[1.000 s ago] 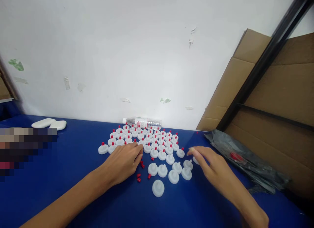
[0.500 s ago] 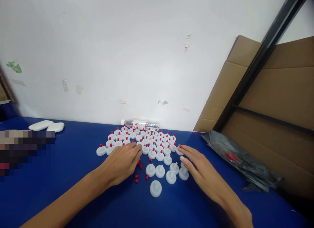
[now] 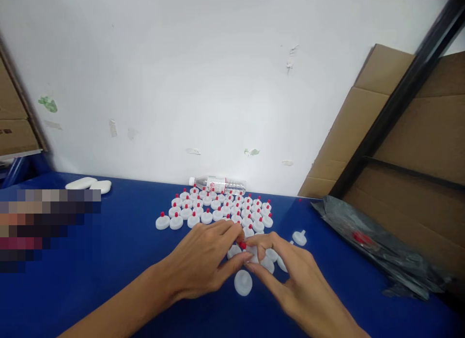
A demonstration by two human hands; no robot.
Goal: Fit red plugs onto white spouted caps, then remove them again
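A clear water bottle [image 3: 218, 184] is lying on its side against the wall at the far edge of the blue desk [image 3: 109, 260], its long axis running left to right and its cap end pointing left; whether anything is inside it cannot be told. A dark plastic bag [image 3: 374, 246] is slumping at the right of the desk with something red showing at its mouth.

The left hand [image 3: 203, 265] and the right hand [image 3: 286, 275] are meeting over the near rows of white caps [image 3: 218, 214]. Their fingertips are pinching around 1 small red plug [image 3: 242, 245], which is sitting on a white cap [image 3: 252, 253] held between them, with the plug's end pointing up. Just in front of the hands, another white cap [image 3: 243, 282] is resting flat on the desk, nozzle upward and bare. 1 more bare cap [image 3: 300, 238] is standing apart to the right. The rows behind are carrying red tips, all upright.
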